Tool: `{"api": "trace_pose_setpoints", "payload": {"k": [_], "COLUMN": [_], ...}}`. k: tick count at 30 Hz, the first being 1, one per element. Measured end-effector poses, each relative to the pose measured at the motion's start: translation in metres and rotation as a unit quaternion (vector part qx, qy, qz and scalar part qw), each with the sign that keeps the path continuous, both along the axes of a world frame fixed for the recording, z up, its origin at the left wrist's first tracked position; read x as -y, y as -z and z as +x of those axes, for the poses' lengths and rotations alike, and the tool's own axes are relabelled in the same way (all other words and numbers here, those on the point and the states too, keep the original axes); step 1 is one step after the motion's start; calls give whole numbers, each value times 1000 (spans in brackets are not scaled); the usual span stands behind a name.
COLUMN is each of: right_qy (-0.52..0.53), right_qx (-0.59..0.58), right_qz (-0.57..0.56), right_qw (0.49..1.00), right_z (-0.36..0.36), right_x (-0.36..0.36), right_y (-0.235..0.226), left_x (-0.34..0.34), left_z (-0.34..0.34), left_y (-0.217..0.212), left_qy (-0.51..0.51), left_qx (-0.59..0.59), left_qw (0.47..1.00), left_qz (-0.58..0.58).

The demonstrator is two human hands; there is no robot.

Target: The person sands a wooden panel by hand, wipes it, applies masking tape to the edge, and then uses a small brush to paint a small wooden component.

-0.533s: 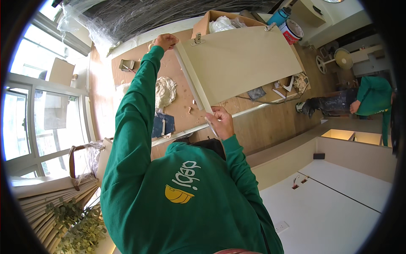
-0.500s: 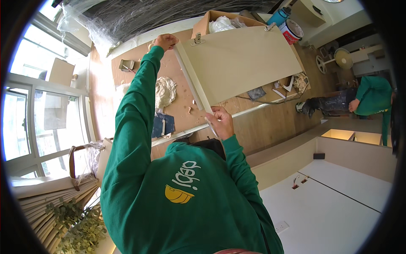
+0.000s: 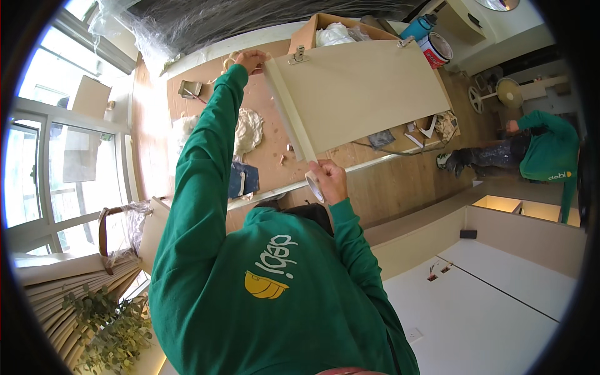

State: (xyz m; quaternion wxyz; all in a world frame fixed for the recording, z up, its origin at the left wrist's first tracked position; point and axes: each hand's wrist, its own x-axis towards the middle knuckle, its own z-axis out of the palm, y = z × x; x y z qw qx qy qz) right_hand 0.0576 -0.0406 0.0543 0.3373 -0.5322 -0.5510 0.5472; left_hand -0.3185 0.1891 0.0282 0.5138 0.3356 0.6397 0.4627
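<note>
A beige cabinet door (image 3: 369, 94) with metal hinges (image 3: 299, 56) lies flat on a cardboard-covered surface. A strip of pale masking tape (image 3: 287, 103) runs along its left edge. My left hand (image 3: 252, 60) is at the door's far left corner, its fingers closed on the far end of the strip. A curled piece of pale tape (image 3: 229, 60) shows beside that hand. Below the near left corner, my right hand (image 3: 331, 180) grips a masking tape roll (image 3: 315, 187) between thumb and fingers. The strip reaches down toward the roll.
Left of the door lie a white rag (image 3: 249, 132), a small open tin (image 3: 189, 89) and a dark blue piece (image 3: 242, 180). A cardboard box (image 3: 305, 32), a blue bottle (image 3: 419, 26) and a paint bucket (image 3: 435, 50) stand beyond it. At right is a co-worker (image 3: 550, 147).
In my right hand the tape roll has turned, so its ring now shows. My left hand has shifted slightly right, still at the corner. The co-worker has raised a hand.
</note>
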Motion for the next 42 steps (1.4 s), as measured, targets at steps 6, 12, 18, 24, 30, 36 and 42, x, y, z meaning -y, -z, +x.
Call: {"api": "trace_pose_setpoints", "payload": {"k": [6,12,18,24,30,36,42], "right_qy": [-19,-25,-17,-9,-10,-20,-21], "right_qx": [27,35,47,0,10,26,15], "right_qz": [19,8,-17,5,-13,-29,-33], "right_qw": [999,999,999,1000,1000,999,999], "right_z": [0,2,3,-2,-1,2,2], "right_x": [-1,-1,-3,0,1,0,0], "right_y": [2,2,3,10,15,10,8], "left_x": [-2,-2,-2,-4,-10,-9,-9], "left_z": [-1,-5,-2,-13,-17,-12,-14], "left_y": [12,18,17,34,46,43,42], "left_qy": [-1,2,3,2,3,10,15], "left_qx": [36,32,41,134,163,168,152], "left_qw": [999,999,999,991,987,986,988], "left_qz": [0,7,-5,0,3,8,10]}}
